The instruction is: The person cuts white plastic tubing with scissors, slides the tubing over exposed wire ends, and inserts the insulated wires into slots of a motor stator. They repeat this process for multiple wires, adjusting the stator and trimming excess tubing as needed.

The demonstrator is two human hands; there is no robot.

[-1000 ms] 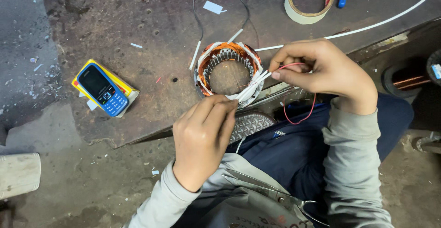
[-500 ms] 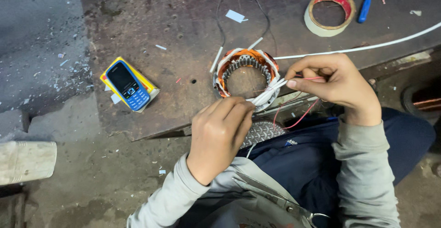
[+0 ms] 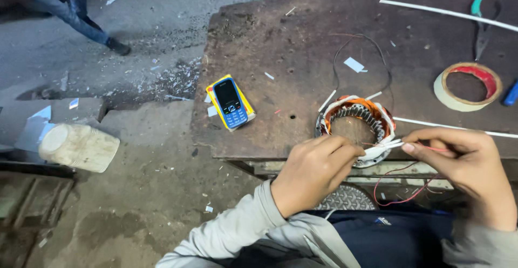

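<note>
Rusty bench (image 3: 302, 57) bears a stator ring (image 3: 355, 130), bore facing up; both hands (image 3: 315, 172) pinch its white leads (image 3: 384, 146).

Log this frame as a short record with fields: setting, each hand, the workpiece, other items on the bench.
setting: rusty metal bench, concrete floor
left hand: fingers pinched at the near rim of the stator
right hand: pinching thin white sleeves and a red wire
workpiece: round motor stator with copper windings, flat on the bench edge
other items: blue phone, tape roll, pliers, white tubing
</note>
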